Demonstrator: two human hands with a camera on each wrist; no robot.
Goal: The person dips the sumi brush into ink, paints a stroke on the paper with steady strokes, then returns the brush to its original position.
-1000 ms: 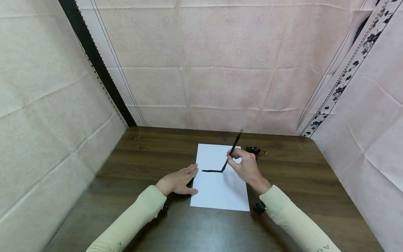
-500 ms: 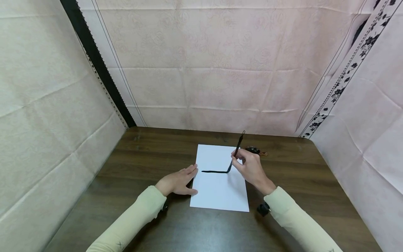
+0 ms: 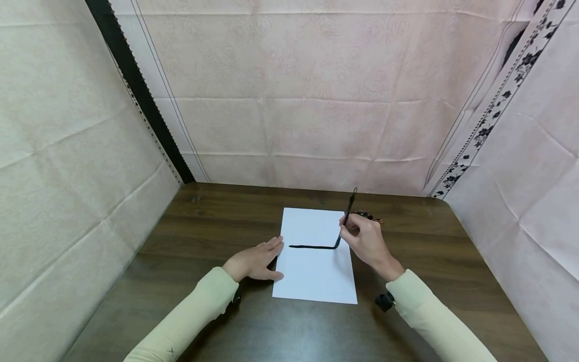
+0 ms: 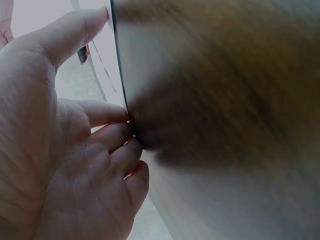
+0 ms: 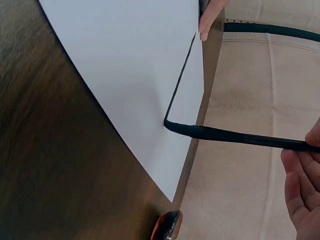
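Observation:
A white sheet of paper (image 3: 312,276) lies on the brown wooden table, and a straight black ink line (image 3: 309,247) runs across it from left to right. My right hand (image 3: 368,244) pinches a black writing brush (image 3: 350,206) by its handle, with a hanging loop at the top end. In the right wrist view the brush's bent bristle tip (image 5: 175,126) rests on the paper at the line's right end. My left hand (image 3: 258,260) rests with spread fingers at the sheet's left edge; the left wrist view shows its fingertips (image 4: 102,15) at that edge.
Behind my right hand sits a small dark, shiny object (image 3: 364,214) with a reddish-brown part, partly hidden. Pale cloth (image 3: 289,125) hangs behind the table (image 3: 217,216) and along both sides.
My right hand and the brush have moved to the right across the paper, and the black line has grown longer behind the tip. The left hand has stayed in place.

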